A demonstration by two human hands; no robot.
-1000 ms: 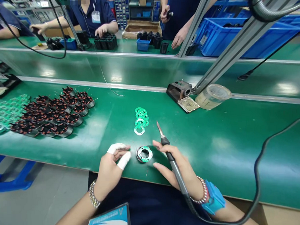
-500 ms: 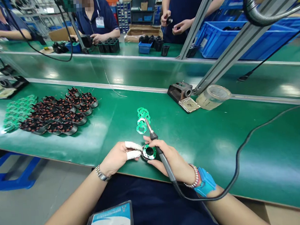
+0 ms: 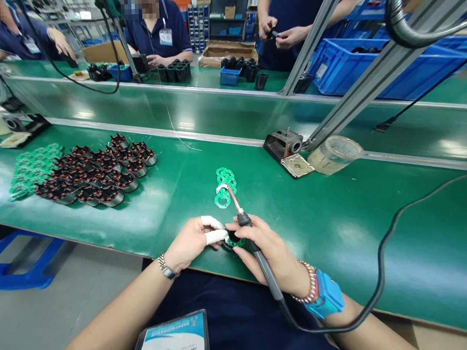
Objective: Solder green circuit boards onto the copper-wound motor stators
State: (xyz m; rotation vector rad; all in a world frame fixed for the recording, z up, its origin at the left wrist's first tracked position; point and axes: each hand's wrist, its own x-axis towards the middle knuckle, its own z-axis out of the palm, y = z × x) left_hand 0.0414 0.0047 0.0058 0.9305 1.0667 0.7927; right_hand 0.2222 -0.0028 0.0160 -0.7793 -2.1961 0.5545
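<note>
My left hand [image 3: 190, 244], with white covers on two fingertips, pinches the left edge of a ring-shaped green circuit board [image 3: 239, 243]. Under the board is a dark round part, mostly hidden by the fingers. In my right hand [image 3: 275, 253] lies a soldering iron [image 3: 266, 270], its tip pointing forward and away from the board. Thumb and fingertips of that same hand are at the board's right side. Just beyond the hands, several loose green ring boards [image 3: 222, 200] overlap on the green bench.
To the left stand rows of copper-wound stators [image 3: 112, 194] beside a stack of green boards [image 3: 34, 171]. An iron stand [image 3: 284, 144] with a sponge tray [image 3: 297, 165] and a cloudy tub [image 3: 335, 155] are at the back. The iron's cable [image 3: 380, 272] curves along the right. Co-workers sit opposite.
The ring board has tilted, and my left fingertips now cover more of its edge. Both hands stay close around it. Across the bench, a co-worker's hand at the far left has reached out.
</note>
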